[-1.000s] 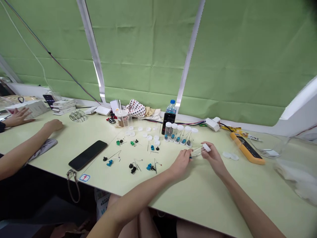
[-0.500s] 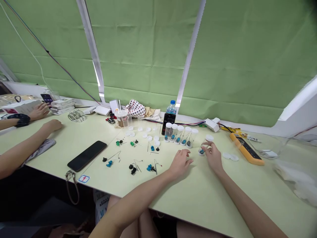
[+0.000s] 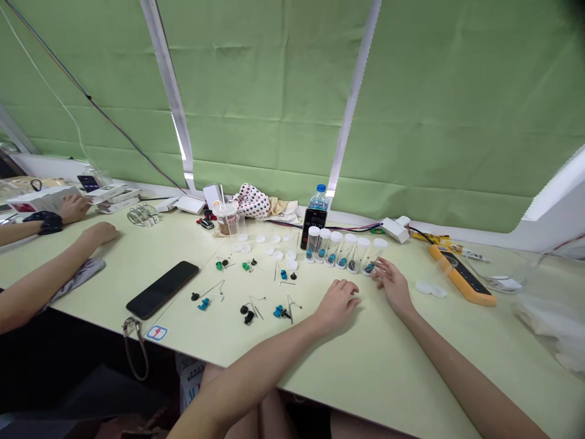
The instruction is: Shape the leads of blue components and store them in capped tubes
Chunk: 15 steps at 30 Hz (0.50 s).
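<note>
My right hand (image 3: 393, 285) is beside the rightmost clear vial (image 3: 377, 255), fingers apart, fingertips at its lower side; whether they touch it I cannot tell. The vial is upright with a white cap; a blue piece shows low inside. It ends a row of several similar capped vials (image 3: 335, 249) holding small parts and thin bent wires. My left hand (image 3: 337, 305) rests on the table in front of the row, fingers loosely bent and apart, holding nothing. To its left lie small sets of loose parts: blue pieces (image 3: 278, 311), black pieces (image 3: 248, 317), green pieces (image 3: 247, 266) and bent wires.
White round caps (image 3: 278, 256) and clear cups lie behind the loose parts. A phone with a timer (image 3: 313, 223) leans on a water bottle (image 3: 319, 198). A yellow multimeter (image 3: 466, 279) lies at right, a black phone (image 3: 163, 289) at left. Another person's arms (image 3: 59, 262) rest at far left.
The vial by my right hand has moved left and back, to the end of the row. My right fingers have spread from their grip on it. My left hand has barely moved.
</note>
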Motion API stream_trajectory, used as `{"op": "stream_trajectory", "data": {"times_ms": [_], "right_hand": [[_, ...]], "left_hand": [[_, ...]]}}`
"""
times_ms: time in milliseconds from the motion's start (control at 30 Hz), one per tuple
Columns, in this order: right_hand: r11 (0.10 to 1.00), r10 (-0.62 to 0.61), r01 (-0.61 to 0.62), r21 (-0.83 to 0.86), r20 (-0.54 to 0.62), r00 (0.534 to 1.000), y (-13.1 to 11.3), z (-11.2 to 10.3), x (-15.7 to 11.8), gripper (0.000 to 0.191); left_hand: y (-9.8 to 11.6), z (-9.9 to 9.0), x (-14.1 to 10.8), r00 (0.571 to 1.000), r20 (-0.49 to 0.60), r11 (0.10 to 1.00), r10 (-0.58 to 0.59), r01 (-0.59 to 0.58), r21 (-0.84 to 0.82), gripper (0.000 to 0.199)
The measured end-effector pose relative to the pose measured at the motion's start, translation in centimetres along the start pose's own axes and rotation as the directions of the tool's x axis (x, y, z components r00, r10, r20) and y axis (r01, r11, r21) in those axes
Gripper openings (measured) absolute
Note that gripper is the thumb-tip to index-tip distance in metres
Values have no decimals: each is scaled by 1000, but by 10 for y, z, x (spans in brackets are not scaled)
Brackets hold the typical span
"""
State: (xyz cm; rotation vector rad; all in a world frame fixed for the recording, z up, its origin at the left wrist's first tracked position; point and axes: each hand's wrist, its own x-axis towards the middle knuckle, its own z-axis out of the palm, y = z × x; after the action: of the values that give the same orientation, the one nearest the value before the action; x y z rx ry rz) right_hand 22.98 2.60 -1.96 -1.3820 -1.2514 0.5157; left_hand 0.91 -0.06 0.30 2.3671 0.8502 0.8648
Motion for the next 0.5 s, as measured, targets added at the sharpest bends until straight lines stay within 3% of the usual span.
{"op": "stream_trajectory", "data": {"times_ms": [100,233,367,500], "right_hand": [[1000,14,-14,15,8,1000,3,-7,-5,53],[997,76,-76,13,-71,995,7,-15,-13,49],[993,119,-119,7,-11,993,5,-19,-18,43],[990,133,-131,-57,25,991,-4,-17,-23,49]], "left_hand": [[0,0,1,999,43,999,16,-18,45,14],[1,-3,1,990,142,990,8,-28,142,15],[6,-6,-1,944,329,953,9,-107,283,32],[14,-9,-5,902,427,884,64,-249,394,50]]}}
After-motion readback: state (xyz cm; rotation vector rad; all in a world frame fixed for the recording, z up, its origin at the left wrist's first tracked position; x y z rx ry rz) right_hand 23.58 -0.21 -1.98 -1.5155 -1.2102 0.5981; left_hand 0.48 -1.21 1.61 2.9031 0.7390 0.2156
